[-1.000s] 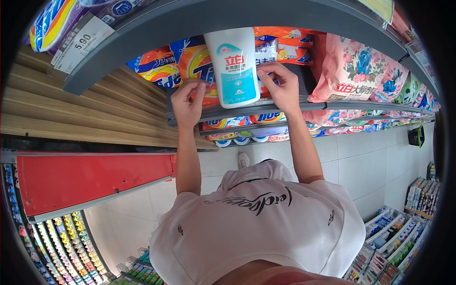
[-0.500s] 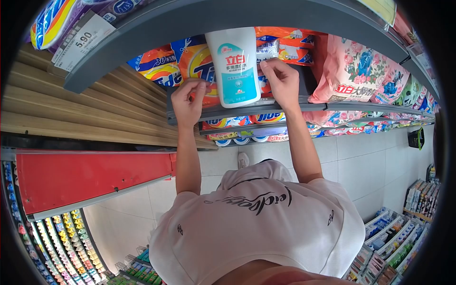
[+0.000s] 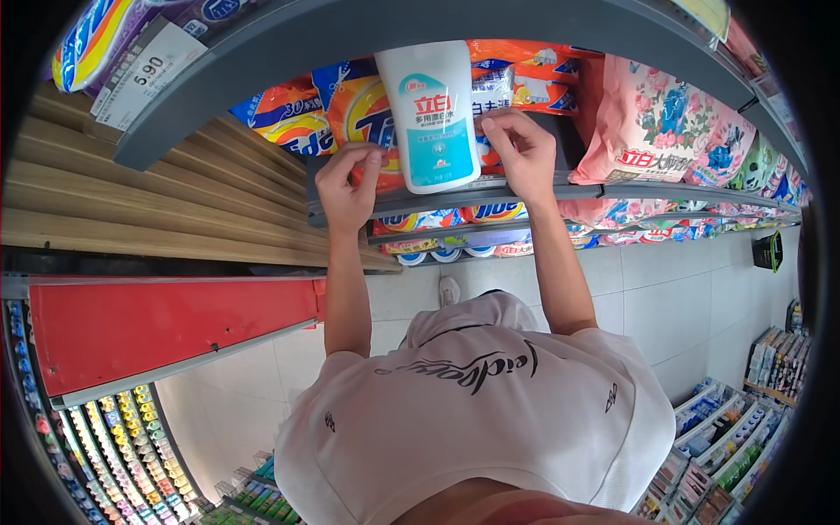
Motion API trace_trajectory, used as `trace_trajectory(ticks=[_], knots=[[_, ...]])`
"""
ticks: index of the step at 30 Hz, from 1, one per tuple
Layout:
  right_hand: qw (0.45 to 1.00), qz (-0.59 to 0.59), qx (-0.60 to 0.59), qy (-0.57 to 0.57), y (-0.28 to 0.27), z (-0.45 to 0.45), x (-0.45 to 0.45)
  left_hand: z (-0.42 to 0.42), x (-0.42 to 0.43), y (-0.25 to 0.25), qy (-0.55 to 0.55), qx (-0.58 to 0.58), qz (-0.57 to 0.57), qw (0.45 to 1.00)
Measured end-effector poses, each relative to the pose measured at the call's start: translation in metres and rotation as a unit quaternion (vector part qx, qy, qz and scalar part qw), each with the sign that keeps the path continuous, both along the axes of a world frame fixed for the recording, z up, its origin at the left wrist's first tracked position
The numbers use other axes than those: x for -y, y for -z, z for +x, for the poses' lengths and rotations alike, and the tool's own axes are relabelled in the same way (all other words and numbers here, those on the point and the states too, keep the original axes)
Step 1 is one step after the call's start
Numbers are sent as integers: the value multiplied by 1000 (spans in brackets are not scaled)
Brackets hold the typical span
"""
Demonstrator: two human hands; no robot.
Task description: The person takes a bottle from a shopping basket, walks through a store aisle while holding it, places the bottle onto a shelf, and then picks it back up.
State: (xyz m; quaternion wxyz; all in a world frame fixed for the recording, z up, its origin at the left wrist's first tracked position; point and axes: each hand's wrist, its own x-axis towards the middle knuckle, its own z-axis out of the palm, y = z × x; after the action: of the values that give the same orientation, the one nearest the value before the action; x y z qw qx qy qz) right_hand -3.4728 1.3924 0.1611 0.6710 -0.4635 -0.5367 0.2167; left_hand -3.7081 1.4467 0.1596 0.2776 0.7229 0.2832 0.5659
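A white bleach bottle (image 3: 437, 144) with a teal label and red lettering is between my hands, over the front of the shelf. My left hand (image 3: 350, 182) is just left of it, fingers curled and thumb against the fingertips, in front of an orange Tide detergent bag (image 3: 354, 103). On the bottle's right, my right hand (image 3: 522, 150) has thumb and index finger pressed together by its side, close to a blue-and-white bag (image 3: 493, 94). Neither hand is wrapped round the bottle. I cannot make out what, if anything, either pinch holds.
A grey upper shelf edge (image 3: 420, 22) arches overhead with a price tag (image 3: 144, 77) at left. Pink detergent bags (image 3: 652, 127) stand to the right. Wooden slatted shelving (image 3: 166, 192) and a red panel (image 3: 175, 332) are on the left. More bags line the lower shelves.
The bottle sits slightly higher in view, a little deeper over the shelf. More lettering shows on the bag beside it. Both hands have barely moved.
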Motion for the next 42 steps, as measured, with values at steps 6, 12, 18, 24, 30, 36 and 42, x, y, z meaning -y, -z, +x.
trace_trajectory(ticks=[6, 12, 18, 24, 30, 36, 42], knots=[[999, 12, 38, 12, -2, -1, 6, -4, 0, -1, 23, -30, -16, 999], [999, -33, 7, 16, -9, -5, 10, 0, 0, -1, 13, -1, -11, 1000], [990, -23, 96, 101, -21, -28, 17, 4, 9, -9, -38, -64, 47, 996], [992, -16, 80, 98, -16, -26, 14, -1, 6, -3, 27, -6, -9, 1000], [991, -12, 89, 95, -12, -23, 13, 7, 16, -8, 19, 2, -55, 998], [992, -12, 91, 88, -13, -21, 12, 13, 23, -8, 74, 138, -141, 978], [996, -14, 63, 60, -13, -19, 12, 13, 18, 4, 70, 135, -134, 979]])
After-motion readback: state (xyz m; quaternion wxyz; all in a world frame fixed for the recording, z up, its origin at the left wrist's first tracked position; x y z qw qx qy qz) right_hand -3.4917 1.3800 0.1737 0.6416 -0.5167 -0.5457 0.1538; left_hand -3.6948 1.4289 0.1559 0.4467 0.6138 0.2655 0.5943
